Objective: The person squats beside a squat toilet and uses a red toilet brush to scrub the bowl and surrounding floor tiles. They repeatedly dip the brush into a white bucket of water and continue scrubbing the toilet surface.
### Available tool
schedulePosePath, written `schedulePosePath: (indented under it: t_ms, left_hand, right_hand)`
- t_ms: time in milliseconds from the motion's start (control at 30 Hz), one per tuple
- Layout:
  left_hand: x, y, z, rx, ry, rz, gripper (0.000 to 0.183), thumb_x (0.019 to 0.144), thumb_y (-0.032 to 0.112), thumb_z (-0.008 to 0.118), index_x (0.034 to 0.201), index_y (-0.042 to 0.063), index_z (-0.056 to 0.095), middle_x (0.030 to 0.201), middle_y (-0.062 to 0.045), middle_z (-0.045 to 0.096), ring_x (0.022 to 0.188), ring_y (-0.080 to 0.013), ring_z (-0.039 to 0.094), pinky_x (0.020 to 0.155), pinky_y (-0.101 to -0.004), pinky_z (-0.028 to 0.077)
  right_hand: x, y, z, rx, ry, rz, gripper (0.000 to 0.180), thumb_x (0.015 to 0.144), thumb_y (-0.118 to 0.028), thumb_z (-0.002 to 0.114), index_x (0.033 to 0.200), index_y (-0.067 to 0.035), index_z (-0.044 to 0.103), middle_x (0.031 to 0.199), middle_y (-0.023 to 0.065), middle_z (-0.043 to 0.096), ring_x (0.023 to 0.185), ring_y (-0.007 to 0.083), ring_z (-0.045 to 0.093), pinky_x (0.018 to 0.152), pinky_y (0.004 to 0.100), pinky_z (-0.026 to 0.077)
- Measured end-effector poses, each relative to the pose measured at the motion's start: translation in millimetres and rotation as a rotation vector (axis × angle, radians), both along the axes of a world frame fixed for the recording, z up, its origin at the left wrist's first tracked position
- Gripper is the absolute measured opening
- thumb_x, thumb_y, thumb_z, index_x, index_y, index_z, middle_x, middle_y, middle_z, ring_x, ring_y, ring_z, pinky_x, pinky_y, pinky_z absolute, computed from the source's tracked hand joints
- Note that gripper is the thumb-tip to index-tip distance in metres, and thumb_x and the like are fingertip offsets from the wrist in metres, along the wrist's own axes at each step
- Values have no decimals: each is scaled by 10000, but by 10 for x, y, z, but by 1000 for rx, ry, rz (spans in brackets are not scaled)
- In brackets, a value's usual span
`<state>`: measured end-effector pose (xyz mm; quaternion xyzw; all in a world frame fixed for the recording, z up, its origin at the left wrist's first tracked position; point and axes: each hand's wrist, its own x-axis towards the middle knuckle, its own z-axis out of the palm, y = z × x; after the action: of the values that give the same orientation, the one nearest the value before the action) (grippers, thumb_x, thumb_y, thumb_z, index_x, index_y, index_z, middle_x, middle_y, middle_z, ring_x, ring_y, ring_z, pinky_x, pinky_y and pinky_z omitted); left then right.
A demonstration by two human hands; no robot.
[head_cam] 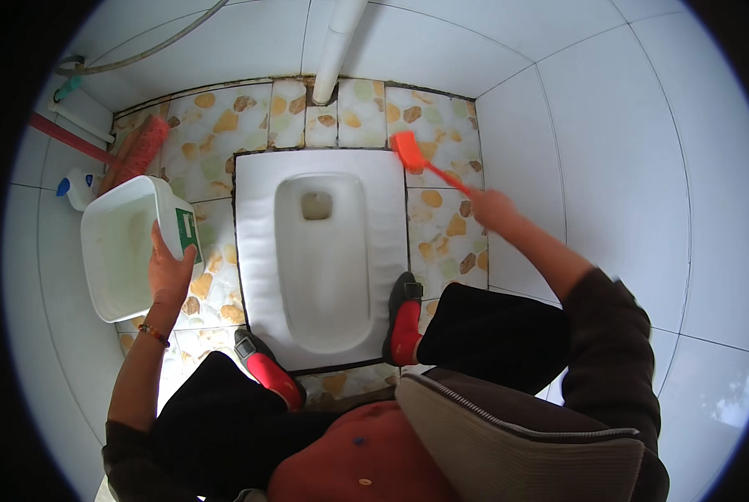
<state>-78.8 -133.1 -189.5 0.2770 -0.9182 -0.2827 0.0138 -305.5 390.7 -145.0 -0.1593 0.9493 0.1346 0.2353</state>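
My right hand [495, 210] grips the handle of an orange-red scrubbing brush [410, 151]. The brush head lies at the far right corner of a white squat toilet [258, 251], over the edge between its rim and the floor tiles. On the left, my left hand [170, 270] holds the near rim of a white plastic bucket [189, 207], thumb and fingers on either side of its wall. The bucket looks tilted and has clear liquid in it. A green label with writing is on its side. Some water stands in the toilet's drain hole [316, 206].
Behind the bucket are a white bottle with a blue cap [79, 189] and a red broom [145, 147]. A white pipe [335, 50] rises at the back wall, and a grey hose [161, 51] hangs at the upper left. My shoes flank the toilet on pebble-patterned tiles [453, 251].
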Motion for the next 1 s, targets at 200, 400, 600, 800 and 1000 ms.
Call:
schedulePosePath:
  t_ms: [200,400,600,800,1000]
  left_hand:
    - [-51,-39,-76,-88,56,-90,760,775,211,628,1381,33,205,1118,-298,548,983,-435,567,848,-451,469]
    - [116,-157,-122,32,97,-18,745,772,179,635,1376,17,229,1146,-308,533,1021,-436,554,874,-447,464]
    - [-121,56,40,-39,-19,-31,747,779,188,619,1382,11,215,1176,-298,516,1048,-416,547,895,-429,454]
    - [106,-220,-253,-54,153,-76,746,771,141,620,1381,9,212,1157,-304,524,1026,-418,557,891,-435,457]
    - [19,-55,-70,-49,21,-1,747,768,208,628,1378,35,232,1095,-287,561,982,-428,574,842,-459,474]
  right_hand:
    - [-829,-562,-414,-82,120,47,220,843,-145,472,996,-35,585,901,189,644,826,348,642,683,468,513]
    - [527,-74,328,163,-273,35,399,881,-136,403,1276,-89,421,968,206,621,859,373,623,734,486,493]
    - [-275,-79,-245,-32,-54,-80,249,861,-121,449,1104,-86,489,807,179,637,749,350,619,656,473,488]
    - [609,326,-83,-76,-156,-94,255,930,-250,364,1094,-95,483,820,224,618,797,404,606,686,503,473]
    - [1384,473,-183,-248,-70,-189,302,912,-222,392,1183,-122,482,866,262,603,800,412,607,683,510,467]
